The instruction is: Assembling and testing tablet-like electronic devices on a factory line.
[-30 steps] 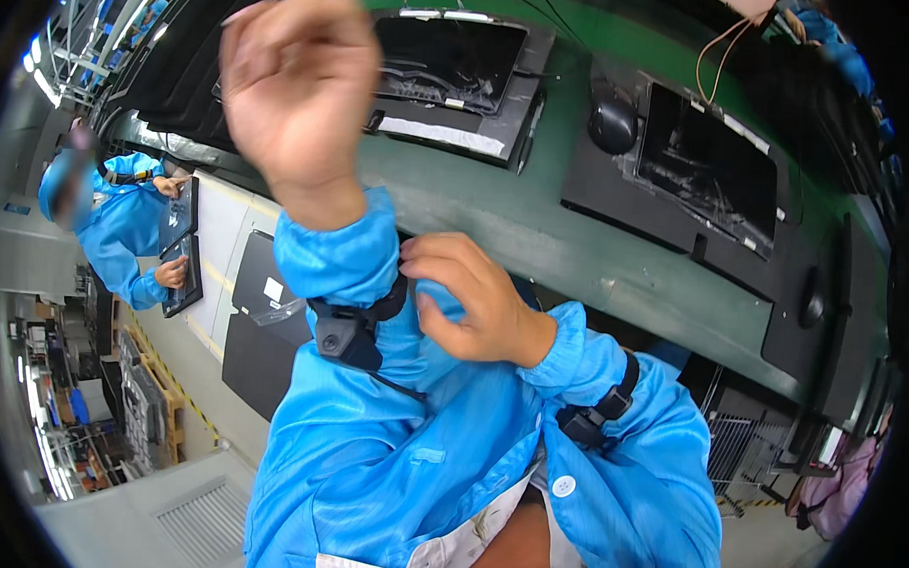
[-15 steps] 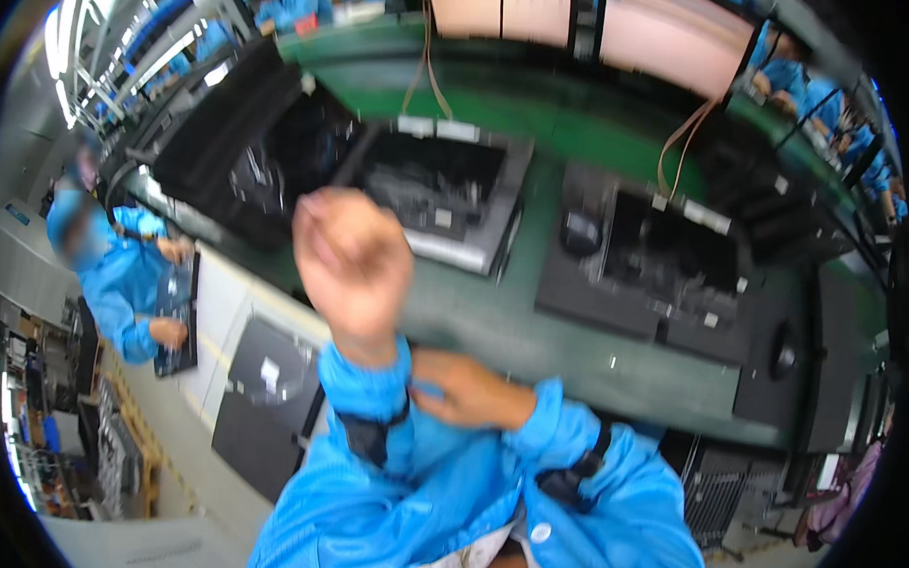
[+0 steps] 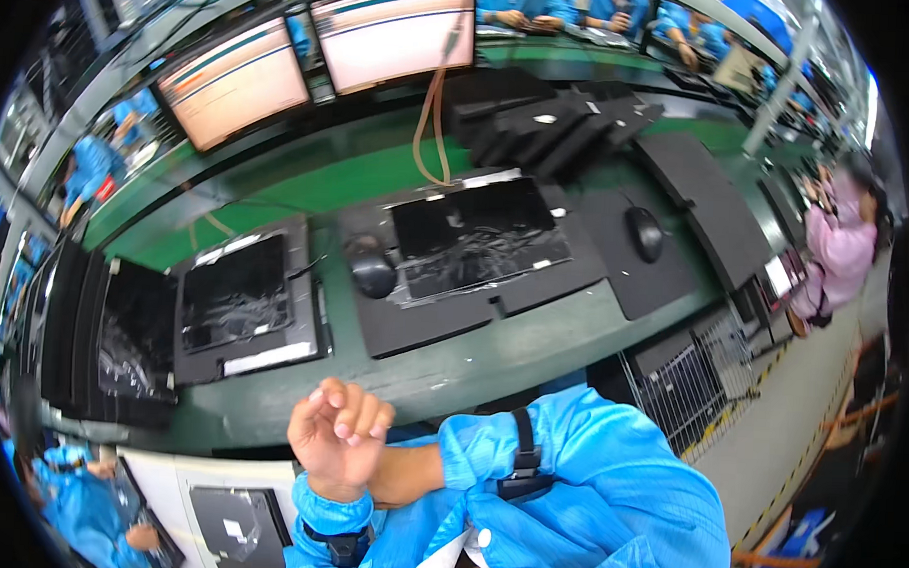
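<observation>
My left hand [image 3: 337,435] is raised in front of the bench's near edge, palm showing. Its fingers are loosely bent and apart, with nothing in them. Across my body comes my right forearm; the visible part of my right hand [image 3: 400,476] passes behind the left wrist at the blue cuff [image 3: 332,508]. Its fingers are hidden there. Beyond the hands, a black screen panel [image 3: 236,286] under crinkled clear film lies on a dark pad at the left. A second film-covered panel [image 3: 467,224] lies on black foam [image 3: 423,328], beside a black mouse [image 3: 373,274].
The green bench [image 3: 441,374] carries another mouse [image 3: 643,234], black foam pieces [image 3: 555,122], and an upright dark stack [image 3: 68,321]. Two lit monitors [image 3: 395,40] stand behind. A co-worker [image 3: 86,512] holds a panel at lower left; a wire rack [image 3: 691,382] is right.
The view has swung right, so the bench appears shifted left. My left hand has lowered and its fingers have loosened. My right hand has moved behind the left wrist.
</observation>
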`<move>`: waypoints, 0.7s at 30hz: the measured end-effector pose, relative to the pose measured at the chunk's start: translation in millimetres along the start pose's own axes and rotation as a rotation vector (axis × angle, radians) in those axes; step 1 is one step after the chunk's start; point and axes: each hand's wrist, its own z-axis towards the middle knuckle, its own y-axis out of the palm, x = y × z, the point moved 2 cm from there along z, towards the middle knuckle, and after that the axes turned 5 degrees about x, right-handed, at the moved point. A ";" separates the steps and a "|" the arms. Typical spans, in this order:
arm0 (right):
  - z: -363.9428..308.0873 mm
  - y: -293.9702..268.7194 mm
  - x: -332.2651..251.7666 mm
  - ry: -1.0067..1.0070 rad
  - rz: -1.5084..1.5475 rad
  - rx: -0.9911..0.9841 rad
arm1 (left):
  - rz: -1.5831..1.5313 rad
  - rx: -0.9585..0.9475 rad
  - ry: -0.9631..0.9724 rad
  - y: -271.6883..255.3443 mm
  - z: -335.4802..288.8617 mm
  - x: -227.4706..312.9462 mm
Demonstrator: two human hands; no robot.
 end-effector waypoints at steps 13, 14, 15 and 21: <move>-201.4 -484.3 -63.3 0.872 -1.584 0.687 | 1.155 -0.110 0.178 15.6 68.8 34.3; -212.3 -510.7 -54.6 0.900 -1.564 0.527 | 1.254 -0.236 0.201 25.5 89.1 26.3; -222.7 -530.3 -43.8 0.925 -1.541 0.366 | 1.351 -0.364 0.224 35.3 110.8 16.1; -208.1 -573.2 11.0 0.748 -1.267 -0.057 | 1.991 -0.180 0.833 64.1 246.8 -17.4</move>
